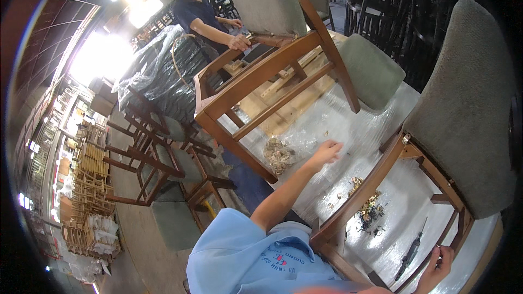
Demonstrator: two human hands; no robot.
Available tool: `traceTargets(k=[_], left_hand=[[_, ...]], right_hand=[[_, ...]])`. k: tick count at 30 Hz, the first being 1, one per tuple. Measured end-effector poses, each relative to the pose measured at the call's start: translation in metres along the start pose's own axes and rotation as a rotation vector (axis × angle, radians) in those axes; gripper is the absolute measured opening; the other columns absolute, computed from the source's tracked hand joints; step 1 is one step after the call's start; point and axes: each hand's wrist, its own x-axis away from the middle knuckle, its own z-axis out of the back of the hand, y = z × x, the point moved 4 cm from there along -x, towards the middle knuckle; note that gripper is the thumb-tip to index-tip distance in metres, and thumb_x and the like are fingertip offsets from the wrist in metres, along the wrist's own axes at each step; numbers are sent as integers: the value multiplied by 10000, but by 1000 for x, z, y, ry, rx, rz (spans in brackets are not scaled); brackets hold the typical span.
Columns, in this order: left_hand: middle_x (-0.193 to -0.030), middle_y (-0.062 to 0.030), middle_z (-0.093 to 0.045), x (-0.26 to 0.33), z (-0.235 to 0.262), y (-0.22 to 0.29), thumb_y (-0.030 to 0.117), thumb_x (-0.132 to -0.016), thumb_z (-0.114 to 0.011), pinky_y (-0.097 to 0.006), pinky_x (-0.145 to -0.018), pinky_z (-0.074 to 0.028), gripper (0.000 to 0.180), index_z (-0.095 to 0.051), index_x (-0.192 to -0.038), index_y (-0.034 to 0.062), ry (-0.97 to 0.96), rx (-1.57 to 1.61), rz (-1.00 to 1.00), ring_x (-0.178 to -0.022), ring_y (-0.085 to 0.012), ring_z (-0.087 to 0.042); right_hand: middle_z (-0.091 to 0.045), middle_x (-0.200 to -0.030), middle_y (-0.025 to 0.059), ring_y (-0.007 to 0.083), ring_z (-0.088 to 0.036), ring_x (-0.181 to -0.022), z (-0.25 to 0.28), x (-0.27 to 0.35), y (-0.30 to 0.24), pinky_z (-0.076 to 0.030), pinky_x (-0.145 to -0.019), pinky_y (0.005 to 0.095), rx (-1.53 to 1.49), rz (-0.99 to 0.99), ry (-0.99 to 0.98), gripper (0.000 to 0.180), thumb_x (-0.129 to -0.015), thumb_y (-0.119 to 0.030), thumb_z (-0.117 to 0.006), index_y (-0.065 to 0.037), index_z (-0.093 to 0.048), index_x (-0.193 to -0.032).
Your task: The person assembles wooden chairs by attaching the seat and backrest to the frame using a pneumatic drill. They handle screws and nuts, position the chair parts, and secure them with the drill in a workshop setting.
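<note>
On the R side of the worktable wrapped in shiny clear film (354,136), a seatless brown wooden chair w/ a tall grey-green fabric back (463,92) is positioned, its back rising by the table's R edge. Over the table's middle, the left hand (326,154) is held w/ fingers relaxed & half-extended; nothing is seen gripped. At the table's near R, a small shiny metal piece (437,246) appears pinched in the right hand's (440,265) fingertips; exact kind can't be told. On the table, within the frame opening, a slim black-handled screwdriver (412,251) & a loose heap of brass-coloured & black hardware (369,207) can be seen. Chair is prob. stiff, mod. heavy, wt. biased toward the back; best gripped by the bare side rail (357,204), not the soft fabric, which might be marked. B/c film looks slick, sliding should be expected if pushed.
</note>
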Motion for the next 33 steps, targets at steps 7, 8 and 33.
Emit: traceTargets(k=[7,8,33], left_hand=[[-946,-34,-638,62,64,-142,323,-892,-618,-346,-707,-505,281,-641,-1036,84,76,-113,279,-827,-171,-630],[-912,-34,-641,64,68,-156,301,-885,-613,-346,-693,-506,256,-652,-1012,83,35,-182,307,-811,-168,-635],[-635,-64,-577,173,-124,-276,218,-947,-498,-363,-565,-462,296,-599,-826,-31,-840,-826,241,-584,-153,-535]], right_hand=[[-599,-969,104,208,-584,-916,-8,30,67,-474,-800,292,-274,-161,215,122,-946,-47,-614,62,-611,-1001],[-595,-967,81,173,-581,-934,-4,30,66,-474,-843,284,-302,-234,208,142,-970,-73,-596,61,-616,-1013],[-734,-933,32,98,-652,-892,24,-84,201,-468,-766,255,41,-518,142,357,-808,-313,-813,-61,-763,-1055]])
